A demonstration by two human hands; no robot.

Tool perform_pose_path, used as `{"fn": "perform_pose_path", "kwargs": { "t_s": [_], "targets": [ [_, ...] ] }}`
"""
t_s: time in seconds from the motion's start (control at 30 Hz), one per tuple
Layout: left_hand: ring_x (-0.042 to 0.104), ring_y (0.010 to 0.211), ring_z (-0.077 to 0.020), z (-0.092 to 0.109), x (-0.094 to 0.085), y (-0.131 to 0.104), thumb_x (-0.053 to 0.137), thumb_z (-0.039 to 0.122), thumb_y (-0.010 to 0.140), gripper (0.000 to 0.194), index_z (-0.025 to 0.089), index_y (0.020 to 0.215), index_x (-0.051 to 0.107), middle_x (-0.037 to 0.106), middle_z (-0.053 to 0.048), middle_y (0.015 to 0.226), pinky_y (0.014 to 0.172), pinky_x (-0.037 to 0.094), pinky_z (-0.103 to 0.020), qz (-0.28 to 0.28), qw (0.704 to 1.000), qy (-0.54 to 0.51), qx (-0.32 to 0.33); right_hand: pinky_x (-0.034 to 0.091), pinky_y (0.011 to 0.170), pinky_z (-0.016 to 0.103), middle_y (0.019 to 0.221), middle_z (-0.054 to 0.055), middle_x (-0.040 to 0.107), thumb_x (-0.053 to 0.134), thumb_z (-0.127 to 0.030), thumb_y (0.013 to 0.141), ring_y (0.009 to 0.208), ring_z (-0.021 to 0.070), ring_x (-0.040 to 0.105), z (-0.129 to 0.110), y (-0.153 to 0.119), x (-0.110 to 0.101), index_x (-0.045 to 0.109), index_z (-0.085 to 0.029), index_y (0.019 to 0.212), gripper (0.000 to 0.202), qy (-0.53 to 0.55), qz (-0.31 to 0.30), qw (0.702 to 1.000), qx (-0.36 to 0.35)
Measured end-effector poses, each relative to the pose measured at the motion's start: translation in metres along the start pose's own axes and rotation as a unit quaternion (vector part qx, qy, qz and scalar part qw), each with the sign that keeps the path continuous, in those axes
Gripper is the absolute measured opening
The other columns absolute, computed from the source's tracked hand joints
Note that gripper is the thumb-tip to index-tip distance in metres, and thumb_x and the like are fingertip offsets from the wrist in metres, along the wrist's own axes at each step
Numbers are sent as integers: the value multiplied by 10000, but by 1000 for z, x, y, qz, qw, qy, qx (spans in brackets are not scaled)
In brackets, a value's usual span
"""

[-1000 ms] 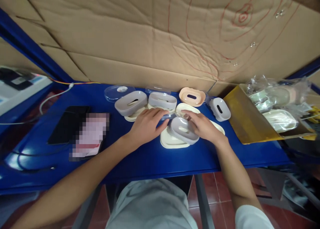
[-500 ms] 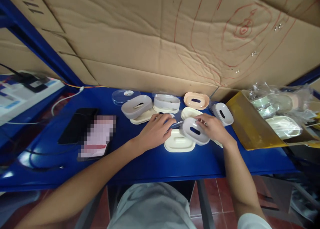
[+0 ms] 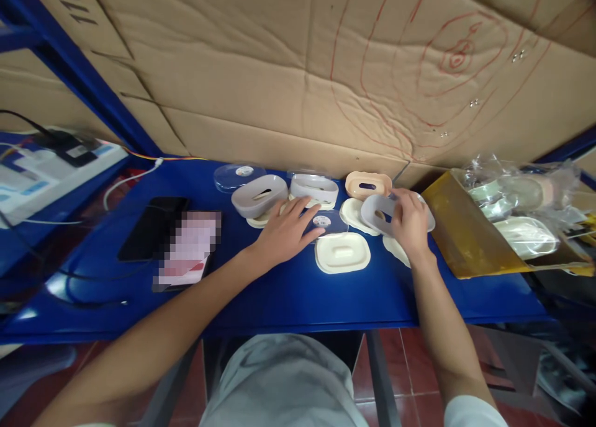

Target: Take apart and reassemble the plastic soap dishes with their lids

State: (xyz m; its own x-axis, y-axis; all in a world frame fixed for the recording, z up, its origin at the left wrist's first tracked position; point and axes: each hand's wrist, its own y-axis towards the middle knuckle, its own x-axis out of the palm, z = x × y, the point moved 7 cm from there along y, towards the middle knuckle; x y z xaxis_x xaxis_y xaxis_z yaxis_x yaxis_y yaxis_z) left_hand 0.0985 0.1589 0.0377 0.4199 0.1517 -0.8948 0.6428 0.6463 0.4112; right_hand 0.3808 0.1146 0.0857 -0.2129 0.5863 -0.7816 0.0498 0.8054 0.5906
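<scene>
My right hand [image 3: 410, 221] grips the rim of a grey oval soap dish [image 3: 371, 215] with a long slot in its base. That dish is held over a cream oval base [image 3: 352, 215]. Fingers apart, my left hand [image 3: 288, 231] holds nothing and rests at the edge of a clear lid [image 3: 333, 223] with a round sticker. In front of the lid, a cream oval tray [image 3: 342, 253] with a raised bar lies on the table. Part of another cream piece [image 3: 395, 248] shows under my right wrist.
Two grey dishes [image 3: 259, 196] sit on cream bases behind my left hand, near another clear lid [image 3: 239, 175]. A peach dish [image 3: 367, 184] stands by the cardboard wall. Phones [image 3: 189, 253] lie at left; a box [image 3: 459, 228] of plastic-wrapped pieces stands at right.
My right hand has moved the grey dish up and to the right, off the cream tray's edge. My left hand has drawn slightly back from the clear lid, its fingers more spread.
</scene>
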Motion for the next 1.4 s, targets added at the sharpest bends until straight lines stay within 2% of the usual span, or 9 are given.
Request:
{"fn": "perform_pose_path", "kwargs": {
  "t_s": [0.2, 0.4, 0.53, 0.67, 0.8, 0.9, 1.13, 1.27, 1.4],
  "targets": [
    [615, 1288, -387, -5, 0, 3, 437, 586, 1118, 592, 149, 1480, 605, 683, -199, 1389, 1125, 400, -585, -7, 999, 19, -31, 459, 1066, 459, 1304, 87, 777, 450, -16, 916, 1246, 292, 686, -74, -14, 30, 722, -238, 1288, 512, 92, -117, 977, -155],
    [606, 1312, -375, -1, 4, 1, 436, 556, 1128, 523, 147, 1367, 658, 676, -199, 1388, 1150, 365, -610, -36, 999, 4, -20, 469, 1065, 455, 1391, 103, 745, 462, 12, 929, 1276, 295, 673, -122, 19, 76, 687, -221, 1397, 569, 48, -264, 939, -217],
    [629, 1289, -336, 0, -2, 1, 437, 518, 1137, 473, 161, 1347, 665, 682, -162, 1386, 1132, 418, -539, -50, 999, 0, 7, 494, 1048, 494, 1375, 139, 750, 444, -4, 971, 1200, 319, 712, -119, 35, 85, 702, -188, 1379, 517, 27, -275, 943, -184],
    [639, 1288, -342, -9, -24, -3, 412, 371, 1146, 390, 171, 1384, 647, 665, -164, 1420, 1106, 457, -532, -37, 999, 21, -4, 501, 1085, 531, 1395, 118, 747, 441, -104, 1059, 1251, 326, 699, -111, 15, 67, 703, -206, 1368, 417, 76, -255, 947, -178],
    [664, 1263, -338, -21, -37, -33, 415, 309, 1132, 356, 197, 1372, 653, 699, -157, 1370, 1047, 518, -508, -27, 997, 44, -53, 491, 1155, 544, 1463, 73, 712, 567, -349, 1100, 1362, 311, 655, -109, -19, 37, 636, -318, 1468, 375, 177, -261, 931, -182],
    [620, 1346, -385, -21, -32, -64, 458, 361, 1122, 400, 179, 1442, 616, 637, -197, 1486, 1078, 515, -561, -47, 993, 69, -83, 454, 1212, 587, 1608, 49, 599, 711, -479, 1023, 1489, 329, 559, -112, -42, 35, 493, -402, 1598, 619, 193, -309, 907, -209],
    [647, 1254, -342, 0, -34, -109, 461, 353, 1127, 322, 197, 1341, 645, 675, -166, 1348, 1025, 554, -519, -47, 991, 29, -126, 448, 1161, 592, 1560, 95, 637, 584, -399, 1096, 1454, 349, 583, -110, -50, 54, 513, -357, 1582, 493, 132, -236, 940, -208],
    [684, 1167, -318, 16, -37, -126, 493, 310, 1121, 340, 194, 1423, 596, 720, -141, 1246, 982, 563, -506, -37, 992, 10, -117, 436, 1150, 581, 1541, 114, 646, 564, -402, 1097, 1432, 358, 591, -108, -47, 55, 544, -316, 1545, 456, 101, -205, 956, -183],
    [709, 1125, -294, 27, -43, -140, 528, 299, 1116, 259, 228, 1331, 653, 735, -119, 1223, 958, 570, -478, -26, 994, -10, -102, 417, 1160, 599, 1572, 135, 615, 531, -354, 1094, 1451, 368, 570, -116, -47, 51, 562, -297, 1519, 430, 99, -187, 961, -179]
  ]
}}
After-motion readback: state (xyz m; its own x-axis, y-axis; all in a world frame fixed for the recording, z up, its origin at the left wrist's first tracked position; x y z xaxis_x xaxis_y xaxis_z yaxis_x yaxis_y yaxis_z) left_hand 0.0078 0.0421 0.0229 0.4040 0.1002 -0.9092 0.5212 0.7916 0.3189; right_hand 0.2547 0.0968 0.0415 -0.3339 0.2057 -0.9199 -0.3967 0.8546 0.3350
